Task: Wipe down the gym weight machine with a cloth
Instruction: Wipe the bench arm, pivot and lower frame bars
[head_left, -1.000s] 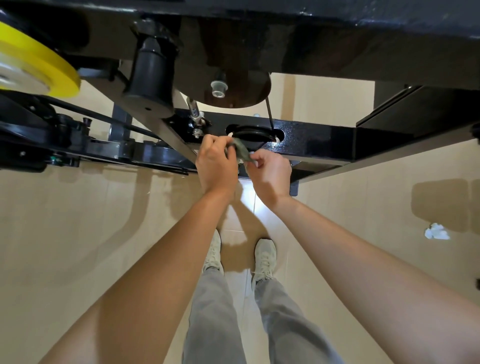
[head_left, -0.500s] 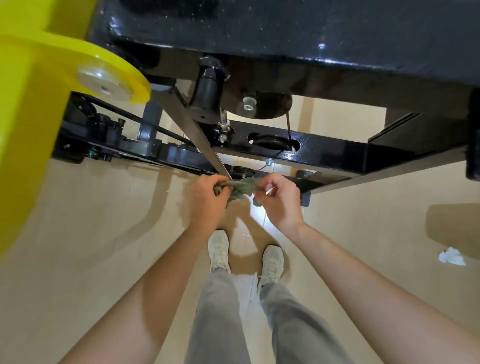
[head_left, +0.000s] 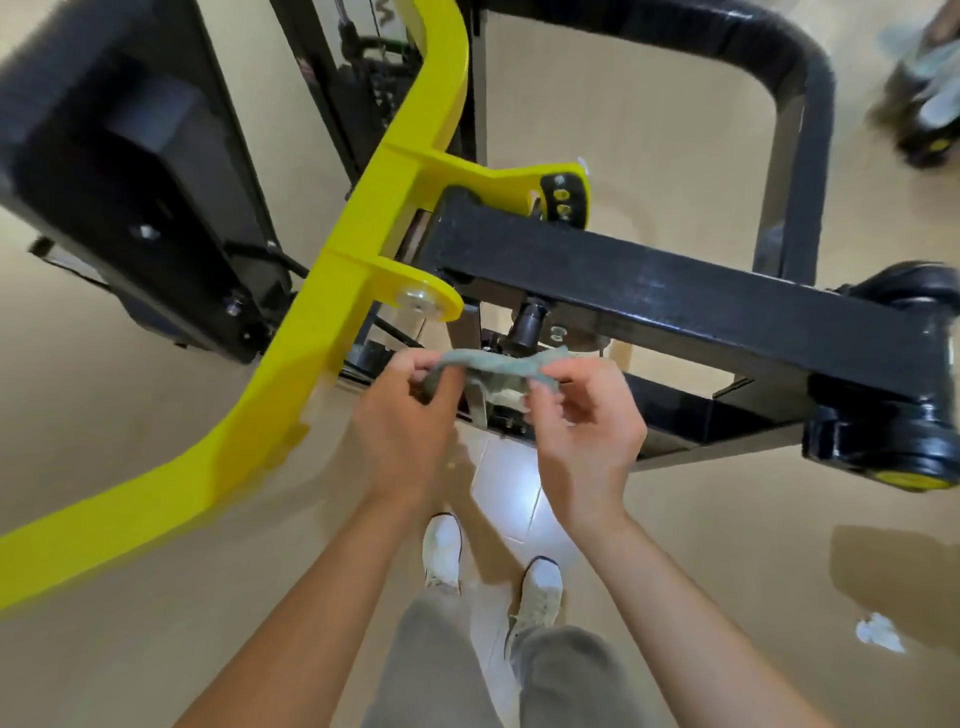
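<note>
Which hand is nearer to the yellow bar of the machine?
Left. The left hand pinches the cloth just beside the yellow bar; the right hand holds the cloth's other end, farther away.

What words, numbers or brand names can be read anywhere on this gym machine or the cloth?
No text can be read.
The yellow arm, the black beam and the cloth show no lettering.
Any marks on the dark parts behind are too blurred to tell.
</note>
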